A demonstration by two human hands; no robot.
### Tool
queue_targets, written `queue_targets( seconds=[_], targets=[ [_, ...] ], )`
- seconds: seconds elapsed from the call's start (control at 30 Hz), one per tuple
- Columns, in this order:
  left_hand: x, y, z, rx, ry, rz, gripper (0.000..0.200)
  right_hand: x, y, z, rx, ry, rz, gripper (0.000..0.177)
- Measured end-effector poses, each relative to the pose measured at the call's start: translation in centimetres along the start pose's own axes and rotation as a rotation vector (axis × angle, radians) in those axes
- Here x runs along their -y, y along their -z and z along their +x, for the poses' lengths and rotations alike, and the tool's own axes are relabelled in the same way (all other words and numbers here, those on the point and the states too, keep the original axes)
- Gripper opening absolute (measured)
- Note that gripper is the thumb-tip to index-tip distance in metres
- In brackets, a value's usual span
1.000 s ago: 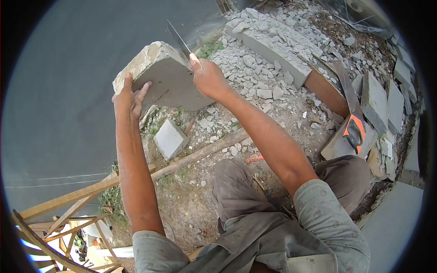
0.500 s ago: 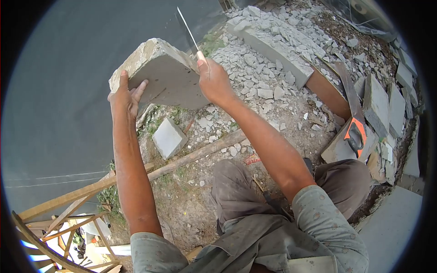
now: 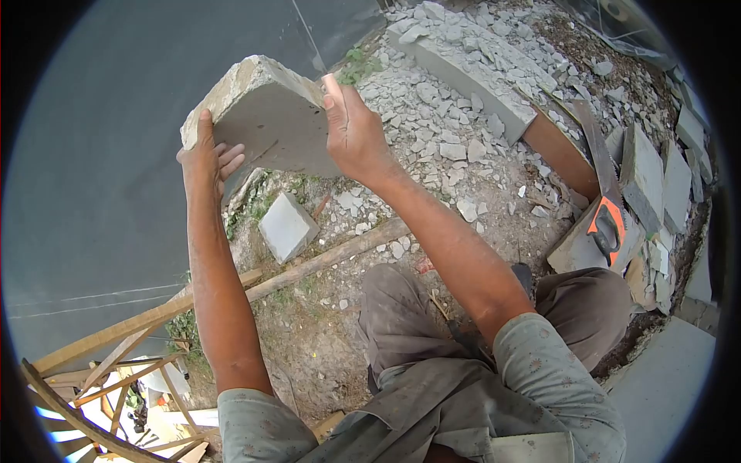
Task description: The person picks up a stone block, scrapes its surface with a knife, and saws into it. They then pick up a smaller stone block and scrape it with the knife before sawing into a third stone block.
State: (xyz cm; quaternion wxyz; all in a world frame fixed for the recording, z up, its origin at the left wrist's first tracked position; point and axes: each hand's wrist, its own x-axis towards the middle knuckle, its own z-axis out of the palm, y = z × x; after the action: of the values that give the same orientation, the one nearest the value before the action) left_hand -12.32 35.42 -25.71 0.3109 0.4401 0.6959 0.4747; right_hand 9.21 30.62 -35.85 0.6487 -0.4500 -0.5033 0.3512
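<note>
A grey concrete block (image 3: 282,131) with a rough, chipped top edge is tilted up in front of me against the dark grey surface. My left hand (image 3: 207,158) grips its left end, thumb on the near face and fingers partly behind its lower edge. At the block's right end, my right hand (image 3: 356,139) is wrapped round the pale handle of a long-bladed knife (image 3: 330,81). The thin blade points up and away, blurred near its tip. Below the block, a smaller grey block piece (image 3: 289,228) lies on the ground.
Broken grey rubble (image 3: 432,116) covers the ground ahead, around a long grey slab (image 3: 463,73). A handsaw (image 3: 607,224) with an orange and black handle leans among block pieces on the right. A wooden pole (image 3: 332,258) crosses in front of my knees; a timber frame (image 3: 116,336) stands lower left.
My right hand has shifted slightly up and left with the knife, its handle now more upright and the blade turned nearly edge-on. The block has risen slightly in my left hand.
</note>
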Motion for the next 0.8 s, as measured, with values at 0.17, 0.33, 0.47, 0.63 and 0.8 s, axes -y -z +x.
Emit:
queue_targets(
  seconds=[0.17,0.33,0.47,0.63,0.8],
  targets=[
    [-0.2,0.9,1.1,-0.217,-0.057,0.609,0.113,-5.2,-1.6,0.9,0.134,-0.184,-0.228,0.04],
    [0.0,-0.8,2.7,-0.333,-1.098,1.15,0.108,-4.7,-0.7,0.3,0.138,-0.156,-0.219,0.04],
    [-2.3,-3.2,0.9,-0.058,-0.904,1.186,0.108,-0.5,1.2,-0.2,0.009,-0.056,-0.05,0.037],
    [-2.3,-3.9,-0.5,-0.073,-0.973,1.246,0.108,-4.5,-0.3,0.5,0.048,-0.145,-0.197,0.033],
    [-1.9,-3.7,-0.9,-0.08,-0.976,1.234,0.106,-2.2,0.8,-1.7,-0.091,0.04,-0.004,0.036]
  ],
)
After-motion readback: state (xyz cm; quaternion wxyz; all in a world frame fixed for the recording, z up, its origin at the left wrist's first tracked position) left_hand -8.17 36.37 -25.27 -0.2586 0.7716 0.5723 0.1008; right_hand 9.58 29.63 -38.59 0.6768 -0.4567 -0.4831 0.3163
